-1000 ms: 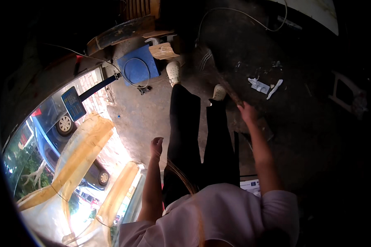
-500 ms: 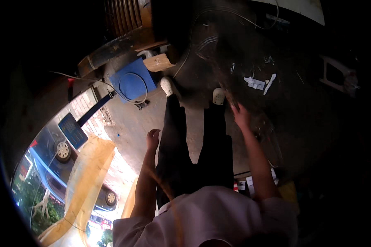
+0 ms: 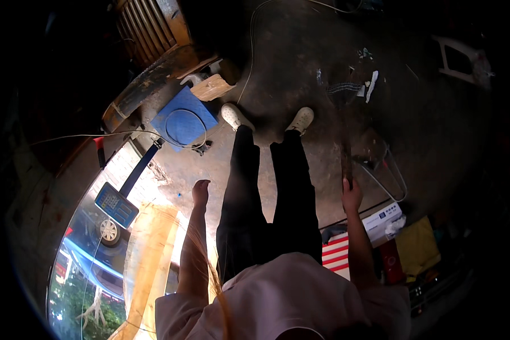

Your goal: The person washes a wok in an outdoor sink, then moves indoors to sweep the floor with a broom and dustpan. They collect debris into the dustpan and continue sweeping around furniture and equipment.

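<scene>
My right hand [image 3: 352,197] is wrapped round the end of a long broom [image 3: 346,144], out to the right of my legs. The broom's handle runs away from me to a dark, stitched head on the floor, hard to see in the dimness. Beside that head lie a white paper strip [image 3: 372,86] and small scraps [image 3: 365,54]. My left hand [image 3: 200,193] hangs by my left leg with its fingers loosely curled in, and nothing shows in it.
A blue platform scale [image 3: 178,102] with a display head [image 3: 117,204] stands to the left, a cable [image 3: 96,135] across it. Behind it is a brown block [image 3: 212,87]. Near right are a red-striped box [image 3: 335,253] and yellow cloth [image 3: 418,249]; a pale frame [image 3: 459,73] stands far right.
The broom has swung right, and its head now lies by the paper scraps. My right hand has come nearer to me and further right; my view has shifted, too.
</scene>
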Available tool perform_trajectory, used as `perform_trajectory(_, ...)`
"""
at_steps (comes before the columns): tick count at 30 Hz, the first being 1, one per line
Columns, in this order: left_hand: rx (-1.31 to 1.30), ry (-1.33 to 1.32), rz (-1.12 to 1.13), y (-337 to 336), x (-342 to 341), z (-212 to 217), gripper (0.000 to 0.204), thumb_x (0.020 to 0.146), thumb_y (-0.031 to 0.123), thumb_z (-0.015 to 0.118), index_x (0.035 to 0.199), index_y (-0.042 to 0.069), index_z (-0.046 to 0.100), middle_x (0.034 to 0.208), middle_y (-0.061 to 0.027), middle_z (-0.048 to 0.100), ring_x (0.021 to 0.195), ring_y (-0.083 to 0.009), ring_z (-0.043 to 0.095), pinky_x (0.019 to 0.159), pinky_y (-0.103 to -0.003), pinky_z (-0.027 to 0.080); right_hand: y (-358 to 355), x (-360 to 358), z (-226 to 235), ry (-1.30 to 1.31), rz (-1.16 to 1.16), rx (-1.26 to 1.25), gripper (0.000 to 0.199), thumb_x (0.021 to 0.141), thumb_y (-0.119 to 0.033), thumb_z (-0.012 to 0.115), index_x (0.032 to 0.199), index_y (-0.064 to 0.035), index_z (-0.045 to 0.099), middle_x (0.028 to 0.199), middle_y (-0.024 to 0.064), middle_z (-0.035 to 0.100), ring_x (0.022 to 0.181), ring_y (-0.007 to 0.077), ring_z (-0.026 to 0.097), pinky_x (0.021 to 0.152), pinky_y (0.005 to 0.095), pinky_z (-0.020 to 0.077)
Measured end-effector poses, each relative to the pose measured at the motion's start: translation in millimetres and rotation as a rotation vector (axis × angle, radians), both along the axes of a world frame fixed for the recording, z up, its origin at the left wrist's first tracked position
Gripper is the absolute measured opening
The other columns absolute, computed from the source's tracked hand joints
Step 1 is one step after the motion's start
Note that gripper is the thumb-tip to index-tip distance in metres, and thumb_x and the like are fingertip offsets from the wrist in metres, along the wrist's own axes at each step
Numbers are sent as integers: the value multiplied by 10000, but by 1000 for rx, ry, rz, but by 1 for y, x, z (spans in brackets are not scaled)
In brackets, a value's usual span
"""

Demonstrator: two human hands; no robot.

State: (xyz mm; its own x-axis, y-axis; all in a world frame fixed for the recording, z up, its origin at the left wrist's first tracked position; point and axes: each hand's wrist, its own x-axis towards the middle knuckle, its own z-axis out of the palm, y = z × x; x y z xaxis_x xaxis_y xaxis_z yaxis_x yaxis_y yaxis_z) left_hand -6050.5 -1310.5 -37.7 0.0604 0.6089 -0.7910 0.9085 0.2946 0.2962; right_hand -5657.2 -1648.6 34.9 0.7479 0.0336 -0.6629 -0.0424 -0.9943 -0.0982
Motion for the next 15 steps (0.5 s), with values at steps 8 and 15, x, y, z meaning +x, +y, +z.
perform_trajectory(8, 88, -56, 2, -67, 26, 28, 182, 830, 169, 549, 910, 60, 670, 865, -92, 656, 807, -179, 590, 745, -297, 445, 47, 38, -61, 108, 158, 99, 392, 852, -427, 537, 1099, -126, 584, 953, 172, 629, 875, 385, 585, 720, 452, 462)
perform_trajectory(15, 7, 7, -163, -122, 32, 52, 175, 829, 136, 538, 899, 48, 672, 894, -130, 656, 868, -262, 614, 772, -351, 465, -33, 90, -136, 106, 222, 155, 418, 823, -452, 557, 1052, -103, 584, 938, 187, 622, 885, 402, 569, 724, 465, 458)
